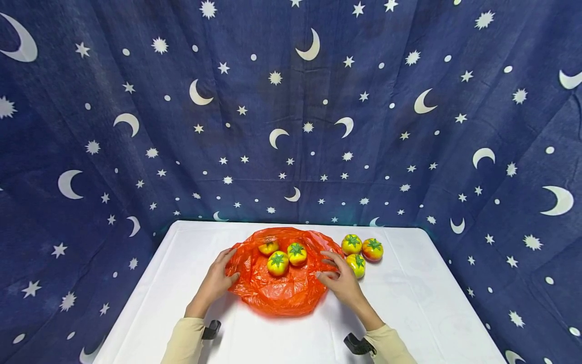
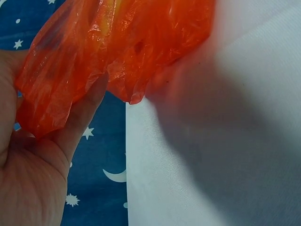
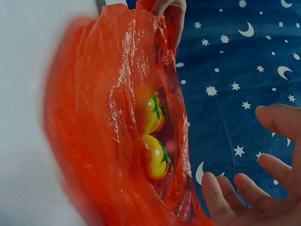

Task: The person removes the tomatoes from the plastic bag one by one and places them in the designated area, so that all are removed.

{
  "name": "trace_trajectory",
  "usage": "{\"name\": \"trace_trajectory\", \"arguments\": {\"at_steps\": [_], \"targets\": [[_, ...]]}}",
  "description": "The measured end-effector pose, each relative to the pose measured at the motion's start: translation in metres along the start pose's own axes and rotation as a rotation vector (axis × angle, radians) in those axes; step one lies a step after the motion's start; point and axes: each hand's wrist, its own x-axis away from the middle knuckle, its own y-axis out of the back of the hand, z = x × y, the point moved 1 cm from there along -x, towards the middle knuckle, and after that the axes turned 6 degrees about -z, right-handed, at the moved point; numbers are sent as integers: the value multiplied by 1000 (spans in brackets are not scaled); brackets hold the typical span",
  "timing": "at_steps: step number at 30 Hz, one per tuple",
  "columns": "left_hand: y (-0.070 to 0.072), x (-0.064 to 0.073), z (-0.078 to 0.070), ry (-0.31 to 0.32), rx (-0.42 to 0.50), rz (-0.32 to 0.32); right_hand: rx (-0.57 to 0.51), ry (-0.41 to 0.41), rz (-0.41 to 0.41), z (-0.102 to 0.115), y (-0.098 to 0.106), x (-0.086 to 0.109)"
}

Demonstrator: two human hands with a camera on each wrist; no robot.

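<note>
A thin red plastic bag lies spread on the table with its mouth open upward. Inside it sit three yellow-and-red tomatoes with green star-shaped tops. My left hand grips the bag's left edge, the film running between thumb and fingers in the left wrist view. At the bag's right side is my right hand, fingers spread and a little bent, holding nothing. In the right wrist view, its fingers stand apart from the bag's rim.
Three more tomatoes stand close together just right of the bag, beyond my right hand. A white cloth covers the table. Behind it hangs a dark blue curtain with moons and stars.
</note>
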Motion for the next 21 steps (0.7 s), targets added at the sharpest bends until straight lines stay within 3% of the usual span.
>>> {"name": "trace_trajectory", "arguments": {"at_steps": [8,14,21], "targets": [[-1,0,-1,10,0,11,40,-75,48,8,-11,-6],[-2,0,-3,35,-6,15,71,-55,50,-9,-20,-17],[-2,0,-5,67,-16,36,202,-34,46,-18,-26,-26]]}}
